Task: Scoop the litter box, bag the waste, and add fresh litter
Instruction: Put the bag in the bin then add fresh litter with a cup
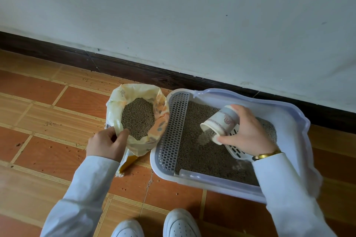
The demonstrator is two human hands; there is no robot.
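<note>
A pale lavender litter box (285,119) stands on the tiled floor against the wall, with brown litter (202,156) in it and a grey grid panel (173,131) along its left side. My right hand (248,132) grips a patterned paper cup (221,121), tipped mouth-down over the box, and litter pours from its rim. A white slotted scoop (236,150) lies in the box under that hand. Left of the box sits an open yellow litter bag (159,106) full of brown granules. My left hand (107,144) pinches the bag's near rim.
A dark baseboard (134,71) runs along the white wall behind the bag and box. Loose granules are scattered over the orange floor tiles (48,140). My two white shoes (181,223) are at the bottom edge.
</note>
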